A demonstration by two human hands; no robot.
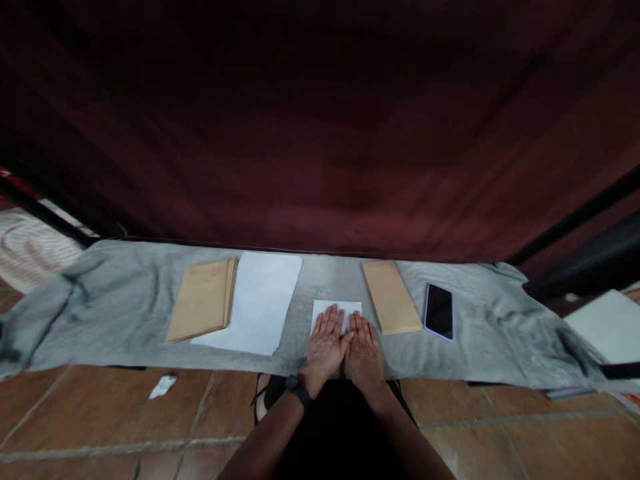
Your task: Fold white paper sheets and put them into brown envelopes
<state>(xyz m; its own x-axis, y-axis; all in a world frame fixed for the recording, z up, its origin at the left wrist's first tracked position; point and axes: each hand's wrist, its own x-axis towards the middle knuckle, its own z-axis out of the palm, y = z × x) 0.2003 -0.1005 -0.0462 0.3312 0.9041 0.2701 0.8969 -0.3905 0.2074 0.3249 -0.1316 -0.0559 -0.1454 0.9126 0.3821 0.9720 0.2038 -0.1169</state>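
Note:
My left hand point(326, 342) lies flat, fingers stretched forward, on a small white piece of paper point(323, 306) that looks folded. Beside it my right hand point(364, 351) rests flat on the paper's right side, the thumbs close together. Both hands cover most of the paper; only its far edge shows. To the left, a stack of large white sheets point(265, 300) lies on the grey cloth point(330, 279), partly under a stack of brown envelopes point(203, 297). Just right of my hands is a narrower brown envelope or stack of them point(393, 297).
A phone point(439, 311) in a light purple case lies at the right. A dark red panel or curtain point(320, 167) rises behind the cloth-covered surface. A crumpled white scrap point(163, 386) is on the tiled floor point(230, 407). A white flat object point(610, 327) stands at the far right.

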